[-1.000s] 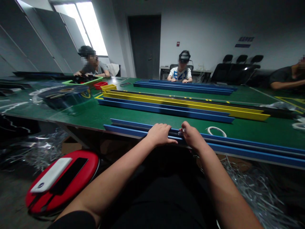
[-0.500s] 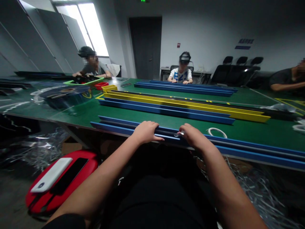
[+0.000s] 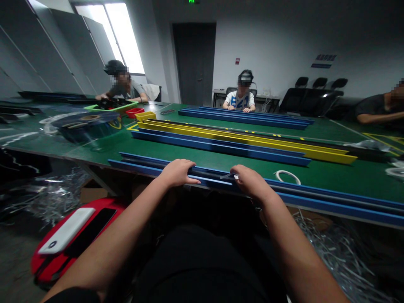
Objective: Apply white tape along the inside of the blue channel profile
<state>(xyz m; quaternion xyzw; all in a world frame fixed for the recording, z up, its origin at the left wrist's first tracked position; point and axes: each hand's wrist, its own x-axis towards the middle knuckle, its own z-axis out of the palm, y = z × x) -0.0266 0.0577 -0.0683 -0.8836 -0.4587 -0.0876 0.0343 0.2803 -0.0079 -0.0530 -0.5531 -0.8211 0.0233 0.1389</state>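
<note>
A long blue channel rail (image 3: 331,202) with a dark strip inside lies along the near edge of the green table (image 3: 246,162). My left hand (image 3: 177,172) rests on the rail with its fingers curled over the near lip and the dark strip. Just to its right, my right hand (image 3: 251,182) is closed in a pinch on a small dark tool whose tip touches the rail. What the tool is I cannot make out. A white loop of cord (image 3: 286,176) lies on the table just beyond my right hand.
More blue rails (image 3: 217,145) and a yellow rail (image 3: 252,141) lie across the table. Red, yellow and green bins (image 3: 139,112) stand at the far left. Three other people sit around the table. A red stool (image 3: 78,240) holding a white device stands at my left. Plastic scraps litter the floor.
The near blue rail has slid to the left along the table edge. My left hand has moved left with it. My right hand has stayed nearly in place.
</note>
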